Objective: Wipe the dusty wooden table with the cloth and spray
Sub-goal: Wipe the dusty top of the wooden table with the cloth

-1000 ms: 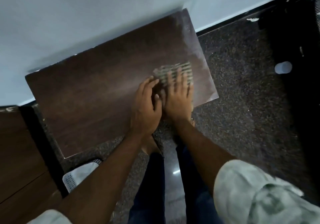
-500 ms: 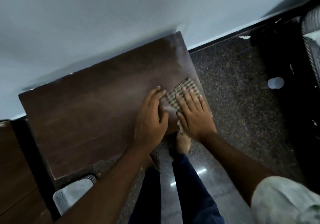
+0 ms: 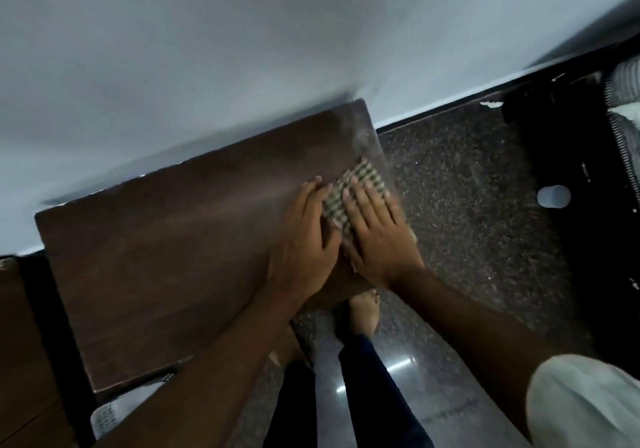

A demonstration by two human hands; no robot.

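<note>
A dark wooden table (image 3: 166, 260) stands against the pale wall. A checked cloth (image 3: 363, 177) lies flat at the table's right edge, where pale dust shows near the far right corner. My right hand (image 3: 377, 236) presses flat on the cloth, fingers spread. My left hand (image 3: 304, 239) lies flat beside it on the left, its fingertips touching the cloth's left edge. Most of the cloth is hidden under my hands. No spray bottle is clearly in view.
Speckled granite floor (image 3: 467, 239) lies to the right, with a small white cup-like object (image 3: 553, 196) on it. A white perforated object (image 3: 117, 413) sits under the table's near left corner. My bare feet (image 3: 363, 312) and dark trousers are below the table's near edge.
Both hands slid the cloth right and away, toward the table's right edge. The cloth turned at an angle. The camera view shifted, so the table sits lower in frame.
</note>
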